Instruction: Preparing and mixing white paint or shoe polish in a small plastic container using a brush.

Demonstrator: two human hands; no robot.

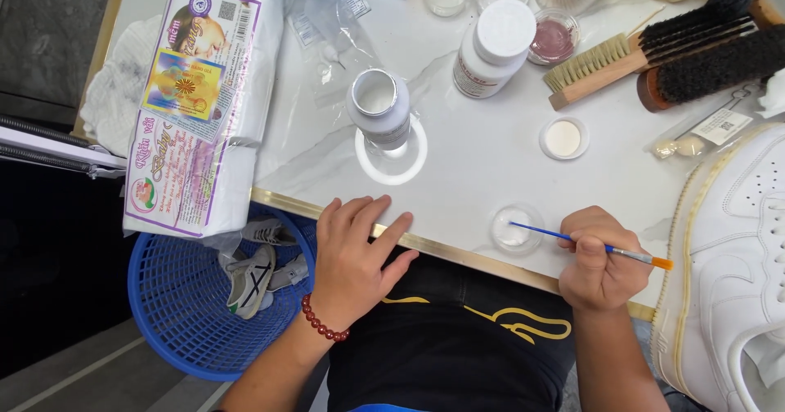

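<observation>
My right hand (pixel 601 269), low and right of centre, is pinched shut around a thin blue-handled paintbrush (pixel 589 245), held like a pen with its orange end pointing right toward the white sneaker (pixel 736 257) at the right edge. The other end reaches left over a small clear dish (pixel 517 229) near the table's gold front edge. I think that tip is dipping into white paint, but it is too fine to be sure. The dish sits close to me, an easy reach from the shoe.

My left hand (pixel 356 257) lies flat and open at lower centre, fingers spread across the table's edge, gripping nothing; it seems to steady me.

Above it an open white bottle (pixel 380 105) stands on a white ring-shaped lid (pixel 392 154), and a capped white bottle (pixel 493 48) stands further up. A small round cap (pixel 563 137) lies between the bottles and the shoe. Two shoe brushes (pixel 670 52) fill the upper right, well clear of the brush stroke. A wrapped white pack (pixel 200 101) covers the upper left, and a blue basket (pixel 196 297) of shoes sits below the table at lower left.
</observation>
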